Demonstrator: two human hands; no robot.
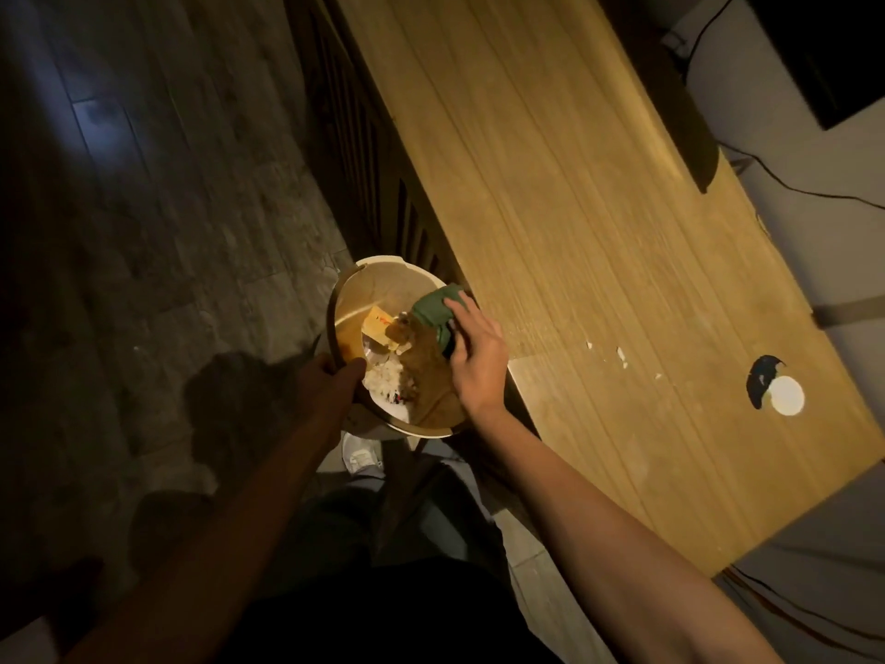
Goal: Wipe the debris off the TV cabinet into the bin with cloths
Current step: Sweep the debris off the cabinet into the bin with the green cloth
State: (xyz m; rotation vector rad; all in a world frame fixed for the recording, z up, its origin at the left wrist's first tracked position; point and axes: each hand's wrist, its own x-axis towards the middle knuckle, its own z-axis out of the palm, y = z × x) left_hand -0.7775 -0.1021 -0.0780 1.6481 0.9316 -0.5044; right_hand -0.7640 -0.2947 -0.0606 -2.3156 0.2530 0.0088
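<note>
A round pale bin stands on the floor against the front edge of the wooden TV cabinet. Inside it lie crumpled paper, a yellow scrap and other rubbish. My left hand grips the bin's near-left rim. My right hand holds a bunched green cloth over the bin's right side, just off the cabinet's edge. A few small white crumbs lie on the cabinet top to the right of that hand.
A white round disc sits by a dark cable hole on the cabinet's right part. A black TV and cables are at the far right. My white shoe shows below the bin on the grey wood floor.
</note>
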